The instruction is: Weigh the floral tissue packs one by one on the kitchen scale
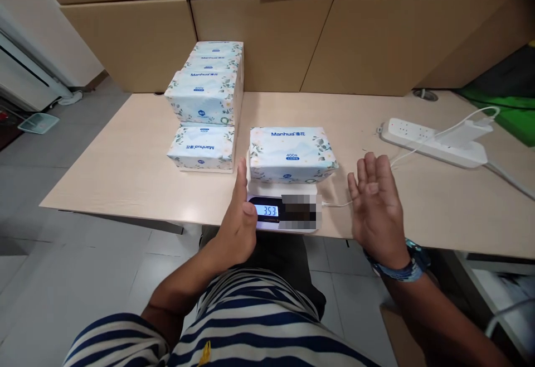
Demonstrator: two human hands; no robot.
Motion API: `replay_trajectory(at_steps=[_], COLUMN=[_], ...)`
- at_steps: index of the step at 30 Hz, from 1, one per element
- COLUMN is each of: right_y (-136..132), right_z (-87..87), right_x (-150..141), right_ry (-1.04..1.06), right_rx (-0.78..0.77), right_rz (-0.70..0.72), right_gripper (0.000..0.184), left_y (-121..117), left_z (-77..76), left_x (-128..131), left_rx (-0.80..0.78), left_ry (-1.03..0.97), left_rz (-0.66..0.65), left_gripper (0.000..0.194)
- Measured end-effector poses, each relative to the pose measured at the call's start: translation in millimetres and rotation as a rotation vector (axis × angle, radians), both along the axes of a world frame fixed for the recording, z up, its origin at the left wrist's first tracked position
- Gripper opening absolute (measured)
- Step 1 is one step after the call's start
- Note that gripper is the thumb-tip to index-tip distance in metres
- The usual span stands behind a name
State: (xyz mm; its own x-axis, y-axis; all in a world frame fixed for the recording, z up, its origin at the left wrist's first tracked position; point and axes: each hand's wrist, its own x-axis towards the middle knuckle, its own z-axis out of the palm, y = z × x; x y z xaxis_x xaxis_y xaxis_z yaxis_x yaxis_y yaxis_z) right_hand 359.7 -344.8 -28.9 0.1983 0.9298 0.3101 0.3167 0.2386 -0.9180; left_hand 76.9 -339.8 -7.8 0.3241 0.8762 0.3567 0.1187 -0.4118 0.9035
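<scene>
A pack of tissues [292, 152] with a blue floral print lies on a white digital scale [307, 189] near the table's front edge. The lit display [267, 211] shows digits that look like 353; part of the panel is blurred out. My left hand [236, 225] is at the scale's left side, fingers stretched and held together, holding nothing. Whether it touches the scale I cannot tell. To the right of the pack and apart from it is my right hand [378, 208], palm showing, fingers extended, thumb folded across the palm, nothing in it.
More tissue packs [200, 96] are stacked at the left of the table [125, 160]. Cardboard boxes [263, 38] form a wall behind. A white power strip [434, 141] with a plugged-in charger lies at the right, and a thin white cable [340, 205] leads from the scale.
</scene>
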Motion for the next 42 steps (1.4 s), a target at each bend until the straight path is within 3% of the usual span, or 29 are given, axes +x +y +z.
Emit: replay_trajectory(at_steps=[5, 7, 10, 13, 16, 19, 21, 24, 27, 32, 42], right_y=[13, 18, 17, 7, 2, 16, 35, 67, 93, 115, 121], right_z=[12.6, 18.5, 28.8, 46.2, 72.7, 97.3, 104.4, 97.9, 80.4, 63.9, 71.4], right_x=[2, -8, -31, -51, -63, -79, -93, -116, -133, -132, -122], right_ry=[0.038, 0.085, 0.03, -0.033, -0.122, -0.21, -0.215, -0.207, -0.229, -0.362, -0.415], right_rx=[-0.037, -0.071, -0.102, 0.001, 0.13, 0.172, 0.159, 0.128, 0.056, -0.001, -0.02], right_rz=[-0.042, -0.036, 0.123, 0.227, 0.3, 0.428, 0.529, 0.674, 0.773, 0.819, 0.829], right_gripper=[0.074, 0.079, 0.09, 0.092, 0.093, 0.107, 0.115, 0.116, 0.116, 0.114, 0.107], left_y=[7, 12, 13, 5, 1, 12, 27, 51, 68, 74, 90], left_z=[16.5, 21.9, 29.2, 44.2, 71.2, 97.5, 105.0, 96.7, 74.3, 43.7, 44.0], left_x=[-5, -7, -9, -20, -41, -64, -79, -105, -133, -153, -160], left_rx=[0.047, -0.08, -0.24, -0.017, 0.196, 0.271, 0.247, 0.181, 0.111, -0.061, -0.055], left_ry=[-0.006, -0.005, 0.054, 0.077, 0.074, 0.008, -0.048, -0.094, -0.093, -0.083, -0.142], left_rz=[-0.007, -0.038, -0.147, -0.164, -0.174, -0.038, 0.071, 0.158, 0.198, 0.23, 0.189], left_gripper=[0.074, 0.074, 0.082, 0.088, 0.078, 0.072, 0.072, 0.076, 0.076, 0.077, 0.087])
